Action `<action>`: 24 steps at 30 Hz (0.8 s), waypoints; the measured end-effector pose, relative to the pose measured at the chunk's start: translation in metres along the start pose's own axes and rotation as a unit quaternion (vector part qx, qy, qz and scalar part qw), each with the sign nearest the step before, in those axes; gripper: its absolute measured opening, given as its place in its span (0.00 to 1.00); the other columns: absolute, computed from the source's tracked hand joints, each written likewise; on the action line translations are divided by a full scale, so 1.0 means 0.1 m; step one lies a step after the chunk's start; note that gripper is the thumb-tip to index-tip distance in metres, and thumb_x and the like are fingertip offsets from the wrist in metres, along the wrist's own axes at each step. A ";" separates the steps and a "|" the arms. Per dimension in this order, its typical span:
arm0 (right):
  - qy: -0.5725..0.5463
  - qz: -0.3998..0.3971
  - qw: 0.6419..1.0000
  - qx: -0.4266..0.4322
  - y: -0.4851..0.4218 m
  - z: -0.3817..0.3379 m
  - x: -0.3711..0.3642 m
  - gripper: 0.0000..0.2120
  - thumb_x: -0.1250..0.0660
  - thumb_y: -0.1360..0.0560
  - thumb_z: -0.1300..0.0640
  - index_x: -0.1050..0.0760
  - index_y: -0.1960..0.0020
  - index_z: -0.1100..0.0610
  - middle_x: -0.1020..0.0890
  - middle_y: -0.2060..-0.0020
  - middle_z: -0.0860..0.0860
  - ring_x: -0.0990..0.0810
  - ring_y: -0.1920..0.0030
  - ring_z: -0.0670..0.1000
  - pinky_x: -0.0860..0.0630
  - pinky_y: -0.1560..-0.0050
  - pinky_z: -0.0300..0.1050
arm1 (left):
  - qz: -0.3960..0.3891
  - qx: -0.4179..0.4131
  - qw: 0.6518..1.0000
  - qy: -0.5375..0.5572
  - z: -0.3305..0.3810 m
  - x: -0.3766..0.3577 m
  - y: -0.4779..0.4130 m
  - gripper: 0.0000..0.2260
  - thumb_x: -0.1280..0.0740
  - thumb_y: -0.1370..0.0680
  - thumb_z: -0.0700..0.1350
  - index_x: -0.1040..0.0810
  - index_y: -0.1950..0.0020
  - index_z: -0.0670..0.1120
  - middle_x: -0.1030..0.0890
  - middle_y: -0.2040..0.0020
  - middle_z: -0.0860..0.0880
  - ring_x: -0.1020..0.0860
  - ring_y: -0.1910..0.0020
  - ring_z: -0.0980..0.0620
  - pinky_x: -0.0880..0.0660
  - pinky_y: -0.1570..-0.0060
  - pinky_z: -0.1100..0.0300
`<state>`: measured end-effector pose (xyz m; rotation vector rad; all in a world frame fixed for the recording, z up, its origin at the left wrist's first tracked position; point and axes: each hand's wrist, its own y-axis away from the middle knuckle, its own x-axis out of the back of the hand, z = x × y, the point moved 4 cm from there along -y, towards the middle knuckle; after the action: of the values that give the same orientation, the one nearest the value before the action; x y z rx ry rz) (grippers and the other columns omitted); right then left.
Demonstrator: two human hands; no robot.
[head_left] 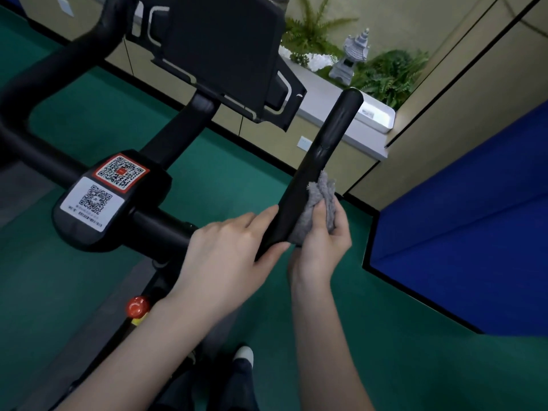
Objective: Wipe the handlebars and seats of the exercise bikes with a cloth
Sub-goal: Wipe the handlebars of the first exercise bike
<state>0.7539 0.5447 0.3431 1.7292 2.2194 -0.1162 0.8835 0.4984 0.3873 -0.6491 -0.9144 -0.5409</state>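
Two bare hands work on the right-hand bar of a black exercise bike's handlebar (314, 173), seen from above. The left hand (228, 253) wraps the bar near its base, thumb under and fingers laid over the top, most likely to steady the bar against the rubbing. The right hand (323, 241) is closed around a bunched grey cloth (321, 200) and presses it against the bar's right side, just above the left hand. This placement suggests the cloth is meant to travel up the bar toward its free end.

That bar is a smooth, matte black tube with a rounded tip, faintly glossy where light catches it. The cloth looks soft and nubbly, like worn towelling, crumpled into a thick wad. At the middle of the handlebar sits a flat black plate (109, 200) carrying two square code stickers, one red-bordered, one white. Above it a black screen holder (225, 48) rises on a stem. Lower on the frame is a round red knob (137, 306). The floor (415, 366) is green and even. No bike seat is in view.
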 end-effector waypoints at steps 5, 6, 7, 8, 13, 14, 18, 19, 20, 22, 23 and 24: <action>-0.055 -0.052 0.989 -0.127 0.22 0.19 0.13 0.11 0.38 0.22 0.67 0.21 0.45 0.57 0.15 0.51 0.55 0.17 0.50 0.53 0.20 0.47 0.48 | 0.013 0.003 1.000 -0.011 -0.03 -0.02 0.00 0.22 0.37 0.26 0.60 0.23 0.37 0.51 0.18 0.60 0.54 0.20 0.68 0.50 0.30 0.74 0.60; -0.056 -0.067 0.985 -0.147 0.26 0.21 0.16 0.11 0.39 0.22 0.67 0.21 0.44 0.58 0.15 0.50 0.56 0.17 0.51 0.53 0.20 0.48 0.47 | 0.014 0.003 1.000 -0.017 -0.04 -0.02 0.00 0.22 0.39 0.26 0.60 0.23 0.37 0.51 0.18 0.60 0.55 0.20 0.69 0.51 0.31 0.74 0.61; -0.058 -0.081 0.981 -0.165 0.29 0.22 0.18 0.11 0.39 0.22 0.67 0.22 0.43 0.59 0.16 0.50 0.57 0.17 0.51 0.53 0.20 0.49 0.46 | 0.016 0.004 1.000 -0.021 -0.04 -0.02 0.00 0.22 0.40 0.26 0.61 0.22 0.37 0.51 0.18 0.61 0.55 0.21 0.70 0.51 0.33 0.74 0.62; -0.060 -0.093 0.977 -0.182 0.29 0.23 0.17 0.11 0.39 0.21 0.67 0.22 0.42 0.61 0.16 0.50 0.58 0.17 0.52 0.53 0.19 0.50 0.46 | 0.018 0.003 1.000 -0.025 -0.04 -0.03 0.01 0.23 0.41 0.26 0.61 0.22 0.37 0.51 0.19 0.61 0.55 0.21 0.70 0.52 0.33 0.74 0.63; -0.090 -0.138 0.956 -0.243 0.13 0.22 -0.03 0.09 0.42 0.20 0.66 0.23 0.48 0.62 0.16 0.61 0.55 0.17 0.63 0.50 0.20 0.62 0.41 | 0.031 0.005 0.999 -0.022 -0.04 -0.03 0.01 0.22 0.40 0.27 0.60 0.22 0.38 0.52 0.18 0.61 0.55 0.20 0.69 0.51 0.32 0.73 0.62; -0.090 -0.150 0.952 -0.253 0.14 0.22 -0.03 0.09 0.42 0.20 0.66 0.23 0.49 0.61 0.16 0.62 0.54 0.17 0.64 0.50 0.20 0.64 0.41 | 0.033 0.005 0.999 -0.021 -0.04 -0.03 0.01 0.22 0.39 0.27 0.60 0.22 0.38 0.52 0.18 0.60 0.55 0.20 0.68 0.51 0.32 0.72 0.62; -0.111 -0.208 0.926 -0.294 0.24 0.26 0.06 0.10 0.42 0.22 0.67 0.22 0.49 0.62 0.15 0.59 0.56 0.16 0.61 0.52 0.19 0.61 0.42 | 0.037 0.011 0.999 -0.019 -0.03 -0.02 0.00 0.21 0.38 0.28 0.60 0.22 0.38 0.53 0.19 0.61 0.56 0.20 0.67 0.52 0.30 0.71 0.63; -0.115 -0.218 0.922 -0.299 0.24 0.26 0.06 0.10 0.42 0.22 0.67 0.22 0.49 0.63 0.15 0.58 0.57 0.16 0.60 0.52 0.19 0.60 0.43 | 0.037 0.012 0.999 -0.020 -0.03 -0.02 0.00 0.22 0.39 0.28 0.60 0.22 0.38 0.54 0.19 0.61 0.56 0.20 0.66 0.52 0.30 0.71 0.62; -0.114 -0.222 0.921 -0.300 0.23 0.25 0.05 0.11 0.43 0.22 0.67 0.22 0.49 0.63 0.15 0.57 0.57 0.16 0.60 0.52 0.19 0.59 0.43 | 0.037 0.012 0.999 -0.021 -0.03 -0.02 0.00 0.22 0.39 0.28 0.60 0.22 0.38 0.53 0.19 0.61 0.55 0.19 0.66 0.51 0.29 0.70 0.62; -0.108 -0.211 0.928 -0.286 0.20 0.25 0.04 0.11 0.44 0.21 0.68 0.22 0.49 0.63 0.16 0.57 0.57 0.16 0.60 0.52 0.19 0.60 0.42 | 0.036 0.011 0.999 -0.023 -0.04 -0.02 0.01 0.22 0.40 0.27 0.61 0.22 0.38 0.53 0.19 0.60 0.55 0.19 0.66 0.51 0.29 0.70 0.62; -0.106 -0.205 0.933 -0.275 0.19 0.24 0.04 0.12 0.44 0.21 0.68 0.22 0.48 0.63 0.15 0.57 0.57 0.16 0.59 0.52 0.19 0.59 0.43 | 0.033 0.011 0.999 -0.022 -0.04 -0.02 0.01 0.22 0.40 0.27 0.61 0.22 0.38 0.53 0.19 0.60 0.56 0.19 0.65 0.51 0.29 0.70 0.61; -0.101 -0.201 0.938 -0.264 0.20 0.23 0.06 0.12 0.43 0.21 0.68 0.22 0.47 0.63 0.15 0.56 0.58 0.16 0.58 0.52 0.19 0.58 0.43 | 0.032 0.011 0.999 -0.021 -0.04 -0.02 0.01 0.22 0.40 0.27 0.61 0.22 0.38 0.53 0.19 0.59 0.56 0.19 0.65 0.51 0.29 0.70 0.61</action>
<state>0.7765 0.5491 0.3222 0.9308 2.1568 0.1872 0.8855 0.4963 0.3834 -0.6695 -0.9343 -0.4622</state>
